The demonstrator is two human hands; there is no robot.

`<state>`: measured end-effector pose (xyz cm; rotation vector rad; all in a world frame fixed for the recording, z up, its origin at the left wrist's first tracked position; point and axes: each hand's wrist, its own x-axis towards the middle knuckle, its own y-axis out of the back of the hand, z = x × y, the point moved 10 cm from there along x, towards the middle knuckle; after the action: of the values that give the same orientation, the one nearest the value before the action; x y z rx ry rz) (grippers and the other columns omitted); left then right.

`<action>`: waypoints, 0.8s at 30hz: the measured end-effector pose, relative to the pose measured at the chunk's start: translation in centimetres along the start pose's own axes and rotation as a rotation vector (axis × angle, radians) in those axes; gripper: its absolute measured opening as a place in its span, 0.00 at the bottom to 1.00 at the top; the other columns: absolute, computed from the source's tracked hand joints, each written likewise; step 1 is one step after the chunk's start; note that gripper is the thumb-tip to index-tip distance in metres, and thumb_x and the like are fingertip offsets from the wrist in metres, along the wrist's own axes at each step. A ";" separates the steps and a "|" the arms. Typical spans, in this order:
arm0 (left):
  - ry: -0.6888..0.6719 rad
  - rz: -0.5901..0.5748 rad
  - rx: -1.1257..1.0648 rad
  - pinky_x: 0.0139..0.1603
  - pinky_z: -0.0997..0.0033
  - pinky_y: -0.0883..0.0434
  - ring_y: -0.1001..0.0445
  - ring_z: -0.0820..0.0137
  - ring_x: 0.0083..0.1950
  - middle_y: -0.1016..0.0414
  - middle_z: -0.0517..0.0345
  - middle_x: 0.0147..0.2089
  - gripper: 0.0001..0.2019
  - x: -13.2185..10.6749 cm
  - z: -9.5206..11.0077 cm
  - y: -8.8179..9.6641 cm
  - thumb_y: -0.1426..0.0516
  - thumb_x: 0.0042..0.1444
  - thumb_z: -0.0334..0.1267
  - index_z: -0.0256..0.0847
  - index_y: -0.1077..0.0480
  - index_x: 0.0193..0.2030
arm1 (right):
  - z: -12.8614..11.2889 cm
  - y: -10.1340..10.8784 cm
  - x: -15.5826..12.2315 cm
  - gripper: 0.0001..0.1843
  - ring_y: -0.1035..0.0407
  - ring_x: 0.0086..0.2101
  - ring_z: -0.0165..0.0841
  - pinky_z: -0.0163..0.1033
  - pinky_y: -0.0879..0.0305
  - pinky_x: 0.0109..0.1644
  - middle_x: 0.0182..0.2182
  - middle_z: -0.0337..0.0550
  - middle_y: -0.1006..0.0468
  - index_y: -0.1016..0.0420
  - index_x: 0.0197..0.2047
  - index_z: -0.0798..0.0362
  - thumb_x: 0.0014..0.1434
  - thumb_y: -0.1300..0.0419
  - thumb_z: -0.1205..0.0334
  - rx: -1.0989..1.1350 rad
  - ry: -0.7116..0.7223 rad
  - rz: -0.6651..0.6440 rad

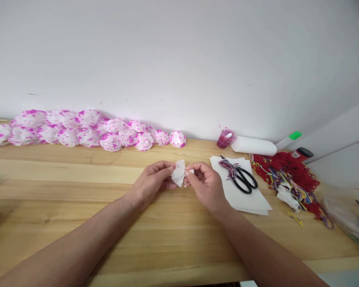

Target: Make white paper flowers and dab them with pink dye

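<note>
Over the middle of a wooden table (77,223), both my hands hold a small white folded tissue paper piece (178,174). My left hand (152,181) pinches its left side with fingers closed. My right hand (205,181) pinches its right side, fingers curled round it. The paper fans out between the two hands, a little above the tabletop.
A row of pink-and-white paper flowers (77,129) lies along the wall at the back left. Right of my hands are white paper sheets (245,197) with black scissors (242,177), a pink cup (225,138), a white roll (253,145) and a heap of red and coloured ties (290,175).
</note>
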<state>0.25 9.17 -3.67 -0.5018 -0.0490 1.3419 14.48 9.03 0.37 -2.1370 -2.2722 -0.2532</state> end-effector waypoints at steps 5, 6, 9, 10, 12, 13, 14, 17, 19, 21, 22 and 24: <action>-0.037 -0.030 0.110 0.36 0.74 0.27 0.23 0.70 0.37 0.23 0.55 0.37 0.16 -0.4 0.7 -0.7 0.35 0.51 0.40 0.38 0.28 0.45 | -0.1 0.2 0.0 0.08 0.27 0.25 0.30 0.36 0.27 0.32 0.24 0.36 0.23 0.27 0.35 0.51 0.56 0.35 0.57 0.022 -0.028 0.024; -0.045 -0.032 0.133 0.36 0.75 0.27 0.24 0.70 0.36 0.23 0.56 0.37 0.16 -0.5 0.8 -0.8 0.35 0.50 0.39 0.38 0.29 0.45 | -0.1 0.2 0.0 0.08 0.27 0.25 0.30 0.36 0.26 0.32 0.24 0.36 0.23 0.27 0.35 0.51 0.55 0.35 0.57 0.021 -0.030 0.028; -0.067 -0.051 0.179 0.35 0.76 0.29 0.25 0.72 0.35 0.22 0.57 0.37 0.17 -0.5 1.0 -1.2 0.35 0.48 0.35 0.38 0.29 0.45 | 0.1 0.1 -0.1 0.07 0.27 0.25 0.30 0.35 0.26 0.32 0.23 0.35 0.24 0.26 0.35 0.51 0.55 0.35 0.58 0.023 -0.035 0.030; -0.071 -0.058 0.184 0.34 0.76 0.29 0.25 0.72 0.35 0.22 0.57 0.37 0.17 -0.4 1.0 -1.2 0.35 0.47 0.34 0.38 0.29 0.45 | 0.2 -0.1 -0.2 0.07 0.26 0.25 0.30 0.35 0.26 0.32 0.23 0.36 0.23 0.26 0.35 0.51 0.55 0.35 0.58 0.026 -0.035 0.021; -0.079 -0.057 0.194 0.33 0.76 0.30 0.25 0.72 0.34 0.22 0.57 0.36 0.16 -0.1 0.8 -1.0 0.36 0.47 0.33 0.37 0.28 0.44 | 0.3 -0.4 -0.3 0.07 0.26 0.26 0.30 0.34 0.27 0.33 0.24 0.36 0.23 0.26 0.35 0.52 0.56 0.35 0.59 0.033 -0.029 -0.005; -0.087 -0.048 0.201 0.32 0.76 0.31 0.26 0.72 0.33 0.22 0.58 0.35 0.15 0.0 0.7 -0.7 0.37 0.47 0.33 0.37 0.28 0.44 | 0.3 -0.5 -0.3 0.07 0.26 0.26 0.30 0.34 0.27 0.33 0.25 0.37 0.22 0.26 0.35 0.52 0.56 0.35 0.59 0.033 -0.024 -0.017; -0.094 -0.034 0.213 0.32 0.76 0.32 0.26 0.72 0.32 0.22 0.58 0.34 0.15 0.1 0.7 -0.5 0.37 0.47 0.33 0.37 0.28 0.43 | 0.3 -0.5 -0.2 0.06 0.26 0.26 0.29 0.34 0.27 0.33 0.26 0.37 0.22 0.26 0.35 0.52 0.56 0.35 0.59 0.029 -0.017 -0.023; -0.109 0.014 0.275 0.30 0.77 0.34 0.28 0.73 0.30 0.22 0.58 0.32 0.13 0.2 0.8 0.4 0.38 0.48 0.32 0.37 0.26 0.42 | 0.1 -0.2 -0.1 0.06 0.25 0.27 0.30 0.34 0.27 0.34 0.27 0.37 0.21 0.26 0.35 0.52 0.56 0.35 0.60 0.005 0.001 -0.011; -0.106 0.038 0.308 0.29 0.77 0.35 0.30 0.75 0.29 0.22 0.58 0.32 0.12 0.2 0.8 0.7 0.39 0.48 0.32 0.37 0.25 0.42 | 0.1 0.1 0.0 0.06 0.25 0.27 0.30 0.35 0.27 0.34 0.27 0.38 0.21 0.26 0.35 0.52 0.56 0.35 0.60 -0.005 0.000 0.007; -0.098 0.049 0.305 0.29 0.78 0.36 0.31 0.75 0.28 0.22 0.59 0.32 0.12 0.2 0.8 1.0 0.38 0.48 0.32 0.37 0.24 0.42 | -0.1 0.2 0.1 0.06 0.25 0.27 0.31 0.36 0.27 0.34 0.27 0.38 0.22 0.27 0.35 0.52 0.56 0.35 0.60 -0.006 0.011 0.000; -0.093 0.048 0.293 0.29 0.77 0.36 0.31 0.75 0.28 0.22 0.59 0.32 0.12 0.2 0.8 1.0 0.38 0.48 0.32 0.37 0.24 0.42 | -0.2 0.0 0.0 0.06 0.25 0.28 0.31 0.36 0.26 0.35 0.28 0.38 0.22 0.27 0.37 0.51 0.56 0.35 0.60 -0.014 0.028 -0.013; -0.078 0.034 0.259 0.30 0.77 0.36 0.30 0.74 0.29 0.22 0.59 0.32 0.13 0.3 0.5 1.0 0.38 0.48 0.33 0.37 0.24 0.42 | -0.7 -0.4 -0.1 0.09 0.25 0.32 0.33 0.38 0.26 0.39 0.32 0.40 0.21 0.27 0.41 0.50 0.55 0.35 0.62 -0.066 0.085 -0.050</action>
<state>-0.74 9.76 -3.64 -0.2327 0.0688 1.3774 13.98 8.77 0.96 -2.0580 -2.3038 -0.4173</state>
